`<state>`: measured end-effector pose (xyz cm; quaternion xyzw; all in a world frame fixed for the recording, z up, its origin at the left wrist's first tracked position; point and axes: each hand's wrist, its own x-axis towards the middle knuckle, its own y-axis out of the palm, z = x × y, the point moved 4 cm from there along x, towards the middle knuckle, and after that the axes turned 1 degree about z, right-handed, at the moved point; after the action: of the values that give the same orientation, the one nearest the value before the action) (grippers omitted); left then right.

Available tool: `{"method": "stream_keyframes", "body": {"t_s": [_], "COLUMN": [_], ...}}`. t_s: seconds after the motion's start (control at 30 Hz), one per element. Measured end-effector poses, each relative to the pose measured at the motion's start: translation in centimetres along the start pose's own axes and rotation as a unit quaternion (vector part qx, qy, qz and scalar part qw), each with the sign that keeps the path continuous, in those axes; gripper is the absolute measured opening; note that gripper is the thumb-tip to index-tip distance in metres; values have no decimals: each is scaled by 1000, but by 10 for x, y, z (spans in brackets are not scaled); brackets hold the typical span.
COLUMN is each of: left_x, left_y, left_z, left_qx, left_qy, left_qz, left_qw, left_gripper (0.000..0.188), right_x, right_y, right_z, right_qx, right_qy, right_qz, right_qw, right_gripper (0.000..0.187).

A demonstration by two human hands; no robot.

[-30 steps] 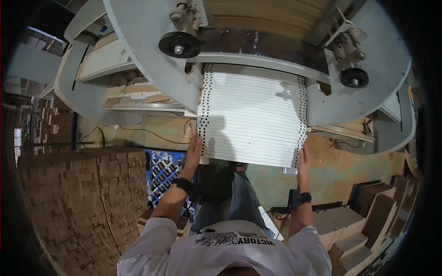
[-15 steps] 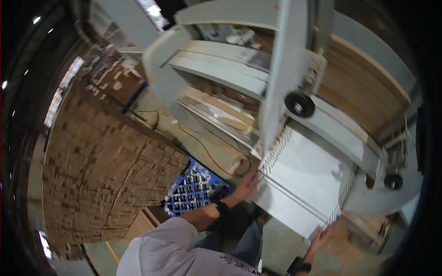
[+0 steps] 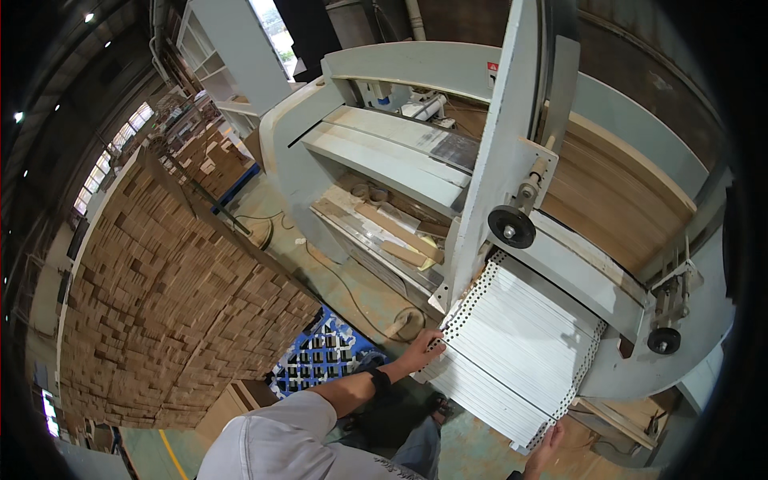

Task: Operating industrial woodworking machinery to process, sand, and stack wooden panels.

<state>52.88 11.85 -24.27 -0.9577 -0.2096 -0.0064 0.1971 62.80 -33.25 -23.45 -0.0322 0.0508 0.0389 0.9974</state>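
Head view: the left hand [image 3: 418, 350] is laid flat against the near left edge of a stack of white sheets [image 3: 516, 356], fingers stretched along the side, not clenched; a dark wristband is worn just behind it. The right hand [image 3: 546, 448] is pressed to the stack's near right corner, fingers spread on the edge; the wrist is cut off by the frame's lower edge. The stack is thus gripped between both palms, approx. at its two near corners. It lies tilted on the grey machine [image 3: 512, 152], its far end tucked under the machine's cross beam [image 3: 588, 276]. Perforated strips run along both long sides of the stack. A black roller wheel [image 3: 511, 226] sits on the upright just above the stack's far left corner; a 2nd, smaller wheel [image 3: 664, 340] is seen by the far right corner. Below the left forearm a blue plastic pallet [image 3: 320, 360] rests on the floor. Left of it, a big block of stacked brown cardboard [image 3: 168, 304] is piled.
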Motion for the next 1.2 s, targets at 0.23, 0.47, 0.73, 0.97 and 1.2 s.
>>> {"method": "stream_keyframes", "body": {"t_s": [0.23,0.47,0.73,0.97,1.2], "left_x": [-13,-14,-19,-14,-14], "left_y": [-4,9,96,114,105], "left_z": [-29,-68,-118,-111,-127], "left_qx": [75,364,304,250,300], "left_qy": [7,95,247,318,331], "left_qz": [-1,27,345,312,374], "left_qw": [997,926,853,860,813], "left_gripper": [39,58,89,97,103], "right_x": [-10,-17,-16,-14,-37], "right_y": [11,26,33,25,27], "right_z": [-9,6,24,-5,-4], "right_qx": [-137,-184,-302,-263,-179], "right_qy": [-49,-10,-48,-15,-57], "right_qz": [-22,-76,-101,-90,-84], "right_qw": [989,980,947,960,979], "right_gripper": [47,52,51,52,49]}}
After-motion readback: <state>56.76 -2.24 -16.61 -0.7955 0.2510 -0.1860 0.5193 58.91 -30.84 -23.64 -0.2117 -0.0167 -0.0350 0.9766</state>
